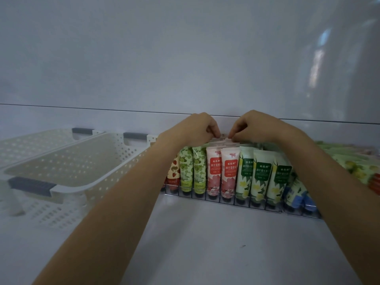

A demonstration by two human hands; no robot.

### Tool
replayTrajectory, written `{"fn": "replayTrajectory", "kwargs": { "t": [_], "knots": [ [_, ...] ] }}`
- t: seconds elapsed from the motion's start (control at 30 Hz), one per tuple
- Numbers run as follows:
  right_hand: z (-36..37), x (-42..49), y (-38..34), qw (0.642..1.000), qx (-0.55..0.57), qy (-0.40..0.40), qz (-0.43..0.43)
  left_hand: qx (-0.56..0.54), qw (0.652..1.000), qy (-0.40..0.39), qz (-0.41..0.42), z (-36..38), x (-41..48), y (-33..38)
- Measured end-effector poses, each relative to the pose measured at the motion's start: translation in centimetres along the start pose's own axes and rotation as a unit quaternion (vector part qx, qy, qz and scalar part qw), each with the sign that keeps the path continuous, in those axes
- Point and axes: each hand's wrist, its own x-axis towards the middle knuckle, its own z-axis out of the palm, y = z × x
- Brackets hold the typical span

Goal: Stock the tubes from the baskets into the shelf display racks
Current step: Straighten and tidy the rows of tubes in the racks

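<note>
The left hand (196,128) and right hand (254,126) are reaching close together, fingertips almost meeting, both pinching the top edge of one back tube (223,139) in the rack (226,199). In front, two green tubes (193,167), two pink tubes (221,171) and three white tubes (261,175) are standing. Two baskets (67,161) are sitting left.

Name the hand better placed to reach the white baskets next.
Left, probably. The left hand pinches the pink tubes on the side nearer the baskets; the right hand would cross over it.
</note>
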Motion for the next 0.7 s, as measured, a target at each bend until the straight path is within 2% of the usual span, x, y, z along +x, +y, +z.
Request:
{"fn": "replayTrajectory", "kwargs": {
  "t": [0.2,0.4,0.57,0.7],
  "knots": [
    [-1.5,0.3,-0.4,0.998,0.02,0.059,-0.022,0.014,0.999,0.043,-0.014,-1.3,0.6,-0.5],
    [-0.7,1.9,-2.7,0.998,-0.047,0.034,-0.007,0.072,0.994,-0.016,-0.081,-1.7,2.2,-1.1],
    [1.0,1.7,-2.2,0.997,-0.067,0.038,-0.004,0.078,0.994,0.012,-0.071,-0.8,2.4,-1.9],
    [1.5,1.7,-2.2,0.994,-0.098,0.039,-0.019,0.079,0.996,-0.006,-0.048,-0.7,2.5,-2.3]
  ]
}}
